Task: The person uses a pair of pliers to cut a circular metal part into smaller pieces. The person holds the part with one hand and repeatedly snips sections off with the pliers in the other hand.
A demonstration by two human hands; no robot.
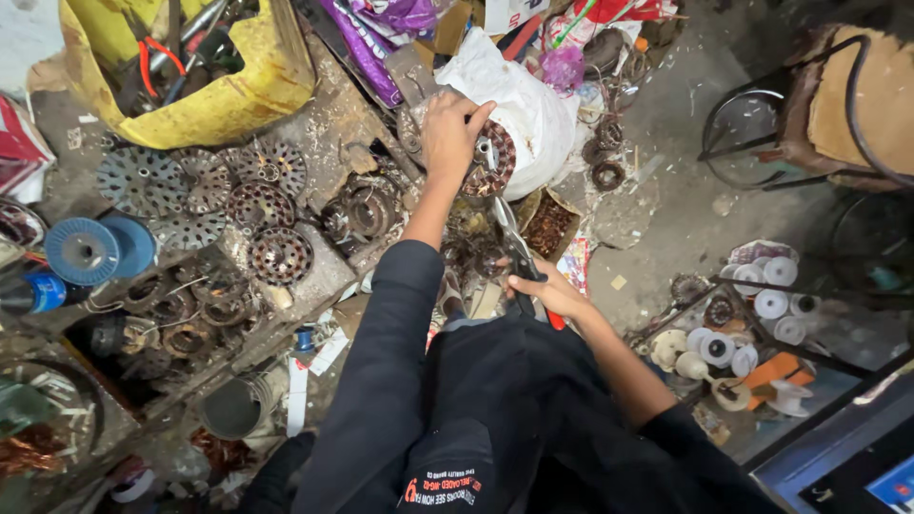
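- The left hand (451, 131) is reaching out from a black sleeve and closing its fingers over the top of a round motor stator (487, 158), a laminated ring with copper windings
- The stator is leaning against a white sack (533, 105), at the far edge of the cluttered work area, just beyond the person's knees
- The right hand (552, 293) is wrapping shut around the handles of a pair of snips (519, 252) with red grips; the blades are pointing up toward the stator and standing just below it, and whether they are touching it is too hard to tell
- A small cardboard box (552, 224) of copper scrap is lying just right of the snips
- To the left, several perforated round stator plates (205, 195) are lying spread on a grimy surface, with a blue spool (90, 250) beside them
- A worn yellow container (205, 71) holding hand tools is sitting at the upper left
- To the right, white empty bobbins (752, 324) are lying together in a wire rack near the floor
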